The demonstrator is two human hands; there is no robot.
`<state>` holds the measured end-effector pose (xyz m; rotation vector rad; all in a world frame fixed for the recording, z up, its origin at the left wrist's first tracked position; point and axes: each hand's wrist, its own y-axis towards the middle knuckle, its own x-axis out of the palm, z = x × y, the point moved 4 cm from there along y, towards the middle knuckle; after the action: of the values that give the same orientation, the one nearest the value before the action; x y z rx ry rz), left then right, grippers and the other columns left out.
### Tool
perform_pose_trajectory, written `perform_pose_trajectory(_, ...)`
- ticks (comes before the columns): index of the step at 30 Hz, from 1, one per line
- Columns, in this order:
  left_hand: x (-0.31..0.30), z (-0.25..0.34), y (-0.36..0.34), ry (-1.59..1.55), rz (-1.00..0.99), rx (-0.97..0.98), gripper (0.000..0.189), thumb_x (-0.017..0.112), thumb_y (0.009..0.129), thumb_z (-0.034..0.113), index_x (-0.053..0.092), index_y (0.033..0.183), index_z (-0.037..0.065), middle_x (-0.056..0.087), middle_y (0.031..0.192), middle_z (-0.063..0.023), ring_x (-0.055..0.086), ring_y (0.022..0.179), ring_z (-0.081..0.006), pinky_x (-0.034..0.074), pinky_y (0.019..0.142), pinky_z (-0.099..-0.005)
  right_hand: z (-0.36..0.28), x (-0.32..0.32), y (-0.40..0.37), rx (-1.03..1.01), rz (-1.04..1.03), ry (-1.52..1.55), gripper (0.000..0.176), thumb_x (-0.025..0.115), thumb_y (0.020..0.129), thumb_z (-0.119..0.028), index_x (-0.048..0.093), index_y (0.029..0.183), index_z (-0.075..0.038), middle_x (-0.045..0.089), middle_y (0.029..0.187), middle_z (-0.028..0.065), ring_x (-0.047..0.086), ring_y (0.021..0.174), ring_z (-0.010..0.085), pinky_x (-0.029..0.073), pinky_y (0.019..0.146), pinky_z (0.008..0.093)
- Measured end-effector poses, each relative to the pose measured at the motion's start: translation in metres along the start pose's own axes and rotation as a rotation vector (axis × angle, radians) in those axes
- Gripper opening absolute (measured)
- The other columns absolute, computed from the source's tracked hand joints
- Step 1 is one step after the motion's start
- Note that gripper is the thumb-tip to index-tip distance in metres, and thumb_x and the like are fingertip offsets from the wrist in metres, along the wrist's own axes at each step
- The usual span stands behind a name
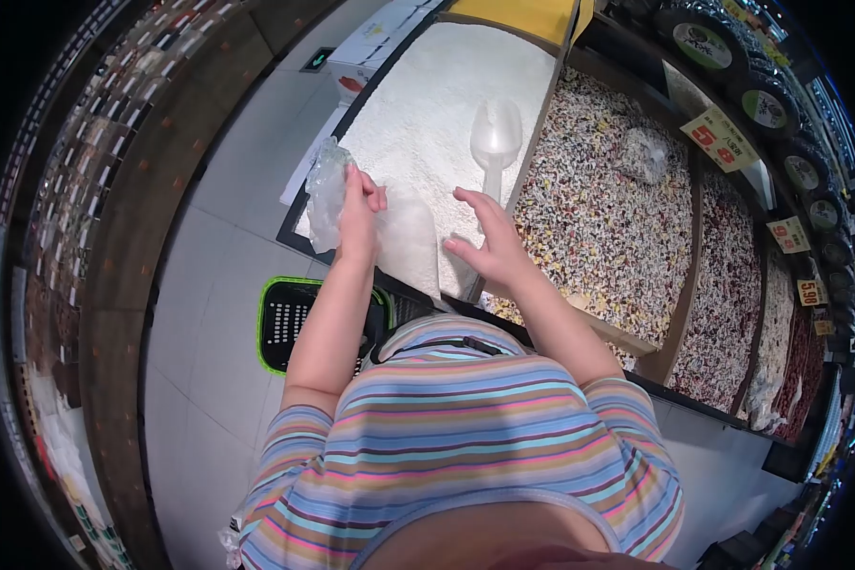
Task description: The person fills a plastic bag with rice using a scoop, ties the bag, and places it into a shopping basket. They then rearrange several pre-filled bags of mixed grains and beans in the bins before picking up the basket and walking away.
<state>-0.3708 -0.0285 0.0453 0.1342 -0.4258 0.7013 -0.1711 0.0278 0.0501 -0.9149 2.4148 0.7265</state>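
My left hand is closed round the gathered neck of a clear plastic bag. The bag's lower part bulges out beside the hand, whitish, over the near edge of a bin of white grain. My right hand hovers to the right of the bag, thumb and fingers apart, holding nothing. Just beyond its fingertips a translucent white scoop lies on the grain, its handle pointing back toward me.
Right of the white grain is a bin of mixed coloured grains with a small knotted bag on it. Price cards and lidded jars line the far right. A black basket with a green rim stands on the floor at left.
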Motion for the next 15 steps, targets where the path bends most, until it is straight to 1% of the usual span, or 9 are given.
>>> perform_pose_trajectory(2,0.018,0.012,-0.013,-0.003,-0.105,0.003,0.036,0.035,0.099,0.037,0.039,0.072,0.013,0.034,0.053,0.0024,0.033,0.051,-0.0095,0.037,0.065,-0.0266,-0.020,0.002,0.005,-0.112,-0.072,-0.091,0.083,0.073,0.070,-0.036,0.036,0.134,0.000,0.040,0.134,0.0231,0.034,0.129,0.0373,0.031,0.105,0.0419)
perform_pose_trajectory(3,0.026,0.017,-0.021,-0.004,-0.156,0.006,0.037,0.035,0.099,0.037,0.038,0.072,0.013,0.031,0.051,0.0033,0.030,0.049,-0.0089,0.037,0.066,-0.0262,-0.026,0.006,0.006,-0.148,-0.104,-0.098,0.089,0.074,0.067,-0.039,0.033,0.136,0.001,0.037,0.136,0.0234,0.031,0.130,0.0383,0.029,0.106,0.0424)
perform_pose_trajectory(6,0.045,0.024,-0.048,0.031,-0.335,-0.104,0.037,0.032,0.100,0.036,0.039,0.072,0.012,0.029,0.048,0.0041,0.028,0.046,-0.0080,0.033,0.058,-0.0231,-0.042,0.019,0.010,-0.262,-0.203,-0.121,0.108,0.078,0.060,-0.049,0.025,0.139,0.003,0.030,0.141,0.0245,0.023,0.134,0.0412,0.023,0.110,0.0440)
perform_pose_trajectory(7,0.050,0.024,-0.054,0.033,-0.391,-0.050,0.038,0.031,0.100,0.034,0.040,0.072,0.011,0.029,0.047,0.0039,0.029,0.044,-0.0076,0.029,0.052,-0.0217,-0.048,0.015,0.011,-0.249,-0.192,-0.051,0.106,0.081,0.055,-0.046,0.031,0.136,0.002,0.032,0.140,0.0238,0.020,0.135,0.0425,0.023,0.110,0.0438)
perform_pose_trajectory(10,0.060,0.023,-0.077,0.162,-0.527,-0.079,0.039,0.031,0.100,0.034,0.040,0.072,0.010,0.029,0.047,0.0038,0.026,0.043,-0.0078,0.028,0.051,-0.0216,-0.054,0.011,0.008,-0.216,-0.280,0.022,0.088,0.083,0.054,-0.036,0.044,0.124,0.000,0.049,0.125,0.0197,0.038,0.126,0.0382,0.025,0.108,0.0420)
perform_pose_trajectory(11,0.062,0.027,-0.086,0.064,-0.532,-0.145,0.041,0.042,0.098,0.031,0.046,0.066,0.008,0.036,0.051,0.0033,0.033,0.047,-0.0065,0.027,0.046,-0.0216,-0.053,0.013,0.005,-0.137,-0.381,0.133,0.081,0.083,0.054,-0.030,0.047,0.119,0.000,0.053,0.117,0.0167,0.044,0.119,0.0339,0.029,0.105,0.0407)
perform_pose_trajectory(13,0.072,0.026,-0.102,-0.054,-0.630,-0.256,0.040,0.042,0.098,0.031,0.046,0.066,0.007,0.037,0.051,0.0031,0.033,0.047,-0.0065,0.028,0.045,-0.0216,-0.052,0.014,-0.004,0.030,-0.576,0.354,0.066,0.083,0.053,-0.019,0.053,0.109,-0.001,0.061,0.101,0.0108,0.056,0.105,0.0252,0.037,0.099,0.0382)
perform_pose_trajectory(14,0.075,0.025,-0.107,-0.112,-0.680,-0.312,0.040,0.042,0.098,0.031,0.046,0.066,0.007,0.037,0.051,0.0031,0.033,0.047,-0.0065,0.028,0.045,-0.0216,-0.053,0.014,-0.008,0.099,-0.577,0.470,0.061,0.082,0.054,-0.015,0.054,0.106,-0.001,0.062,0.096,0.0088,0.057,0.098,0.0215,0.040,0.095,0.0363)
perform_pose_trajectory(15,0.075,0.018,-0.108,-0.128,-0.732,-0.317,0.039,0.042,0.098,0.031,0.047,0.069,0.007,0.037,0.051,0.0032,0.033,0.047,-0.0060,0.028,0.045,-0.0211,-0.054,0.015,-0.013,0.167,-0.575,0.587,0.056,0.082,0.055,-0.011,0.055,0.103,-0.001,0.062,0.091,0.0069,0.058,0.092,0.0177,0.043,0.091,0.0345)
